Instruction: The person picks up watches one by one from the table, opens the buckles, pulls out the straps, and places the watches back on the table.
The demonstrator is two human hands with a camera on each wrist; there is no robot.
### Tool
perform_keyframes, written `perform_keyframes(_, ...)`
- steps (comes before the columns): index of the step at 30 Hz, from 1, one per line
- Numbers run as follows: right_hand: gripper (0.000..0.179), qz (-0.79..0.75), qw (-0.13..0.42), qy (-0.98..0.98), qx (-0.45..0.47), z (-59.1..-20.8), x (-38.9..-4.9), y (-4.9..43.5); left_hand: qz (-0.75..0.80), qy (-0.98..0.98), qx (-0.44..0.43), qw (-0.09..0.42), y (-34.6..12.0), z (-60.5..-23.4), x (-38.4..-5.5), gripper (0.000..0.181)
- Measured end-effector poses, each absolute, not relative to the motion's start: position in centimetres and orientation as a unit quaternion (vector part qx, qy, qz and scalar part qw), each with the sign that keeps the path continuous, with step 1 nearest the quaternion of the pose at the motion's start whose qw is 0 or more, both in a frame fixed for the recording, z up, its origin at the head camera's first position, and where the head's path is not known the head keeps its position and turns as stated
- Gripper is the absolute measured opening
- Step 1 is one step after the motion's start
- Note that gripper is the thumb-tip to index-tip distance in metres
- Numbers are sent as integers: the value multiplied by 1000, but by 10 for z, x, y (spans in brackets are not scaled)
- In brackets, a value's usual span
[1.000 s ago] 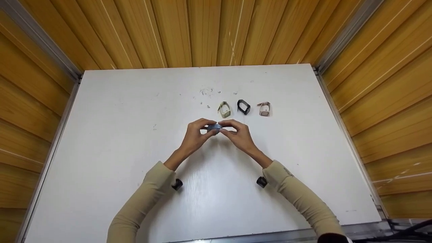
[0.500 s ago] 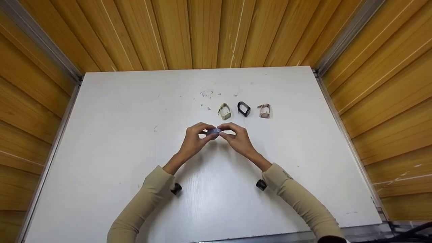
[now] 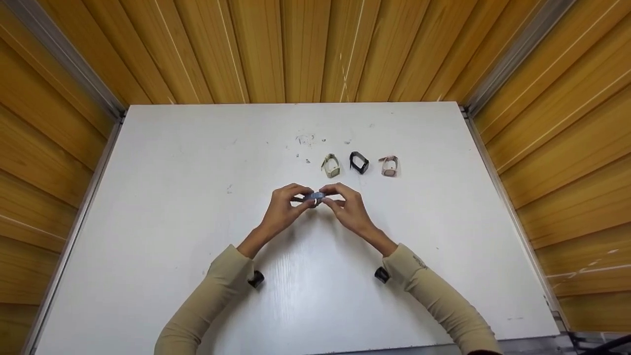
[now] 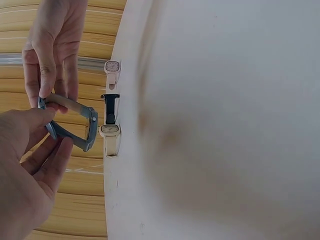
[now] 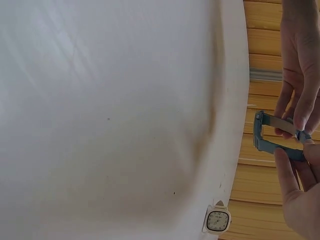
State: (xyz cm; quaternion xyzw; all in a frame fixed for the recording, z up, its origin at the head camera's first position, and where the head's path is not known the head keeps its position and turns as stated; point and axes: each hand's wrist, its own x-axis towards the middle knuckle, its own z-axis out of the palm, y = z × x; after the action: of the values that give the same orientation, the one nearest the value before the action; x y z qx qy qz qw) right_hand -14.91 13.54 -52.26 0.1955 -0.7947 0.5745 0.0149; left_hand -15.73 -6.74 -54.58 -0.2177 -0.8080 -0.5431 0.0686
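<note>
A blue wristwatch (image 3: 315, 196) is held up over the white table between both hands, its strap bent round into a loop. My left hand (image 3: 284, 207) pinches the strap with thumb and fingers. From the other side my right hand (image 3: 349, 207) grips the strap end between thumb and fingertips. In the left wrist view the watch case (image 4: 91, 131) faces away from the palms, and the strap ends meet among the fingertips. The right wrist view shows the lower strap (image 5: 274, 147) lying against the right hand's fingers. Fingers partly hide where the ends overlap.
Just beyond the hands stand a pale yellow-green watch (image 3: 331, 166), a black watch (image 3: 359, 162) and a pink watch (image 3: 389, 166) in a row, straps looped. The white table (image 3: 172, 222) is bordered by wood-look walls (image 3: 300, 49) at the back and sides.
Both hands and the blue watch have come slightly nearer the body, and the watch has turned a little between the fingertips. The other watches stay put on the table.
</note>
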Motion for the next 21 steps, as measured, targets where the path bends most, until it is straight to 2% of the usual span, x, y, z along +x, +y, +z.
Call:
perform_keyframes(3,22,589,10,-787,184,-535,-156,140,-547,-806,-215,72,-67,-546,-158,18)
perform_keyframes(10,22,572,15,-799,186,-537,-154,139,-556,-802,-211,66,-64,-547,-156,30)
perform_keyframes(16,24,566,27,-801,193,-538,-153,141,-545,-808,-214,63,-62,-547,-157,21)
perform_keyframes(21,22,567,15,-801,192,-535,-153,142,-545,-809,-213,66,-64,-548,-157,19)
